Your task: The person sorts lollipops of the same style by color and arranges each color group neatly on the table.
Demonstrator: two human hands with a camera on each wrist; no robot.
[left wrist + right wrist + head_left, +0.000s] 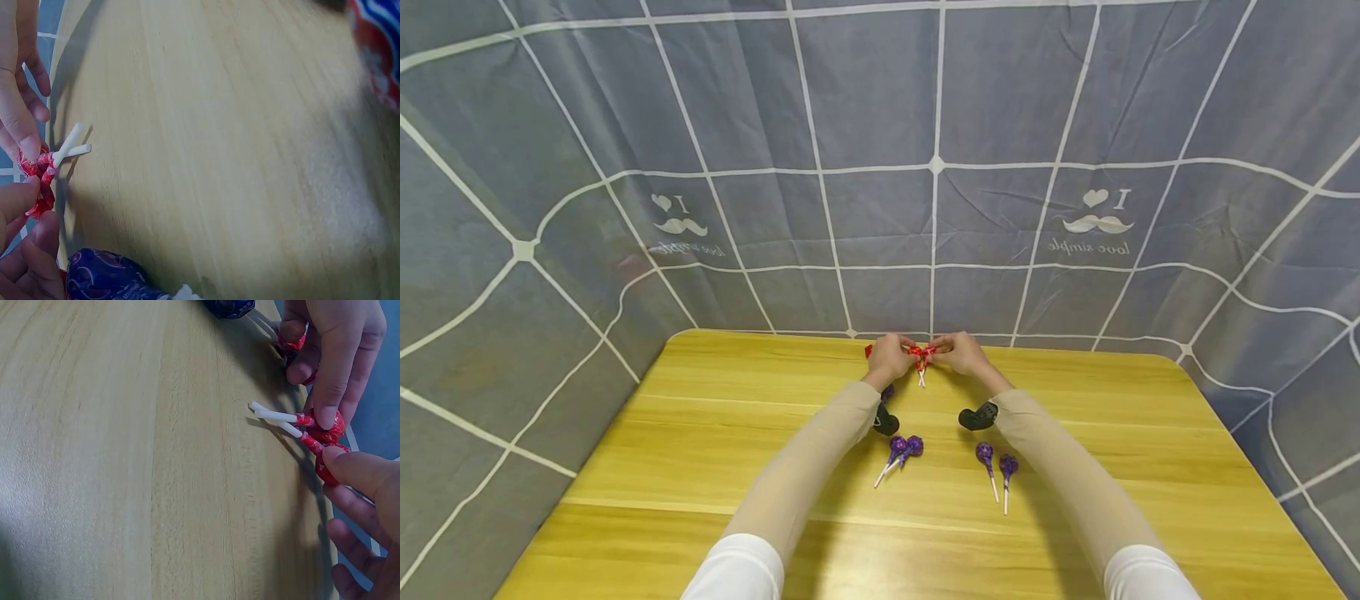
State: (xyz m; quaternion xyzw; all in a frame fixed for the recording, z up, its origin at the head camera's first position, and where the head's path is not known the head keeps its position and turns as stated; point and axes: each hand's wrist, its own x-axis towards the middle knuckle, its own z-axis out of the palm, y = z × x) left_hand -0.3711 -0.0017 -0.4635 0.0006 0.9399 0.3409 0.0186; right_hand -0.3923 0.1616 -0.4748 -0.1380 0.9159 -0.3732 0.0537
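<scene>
Near the table's far edge, both hands meet over two red-wrapped lollipops. My left hand (891,358) pinches one red lollipop (331,430) by its head between thumb and fingers. The other red lollipop (324,470) is pinched by my right hand (961,353), its head beside the first. Their white sticks (275,416) cross and point toward the near side, low over the table. Just by the left hand lies another red lollipop (292,344), partly hidden by the fingers, with a purple lollipop (106,275) close to it.
On the wooden table (715,442), two purple lollipops (914,446) lie with crossed sticks between the forearms. Two more purple lollipops (984,452) lie side by side near the right forearm. A grey checked curtain (880,217) hangs behind the far edge and along both sides.
</scene>
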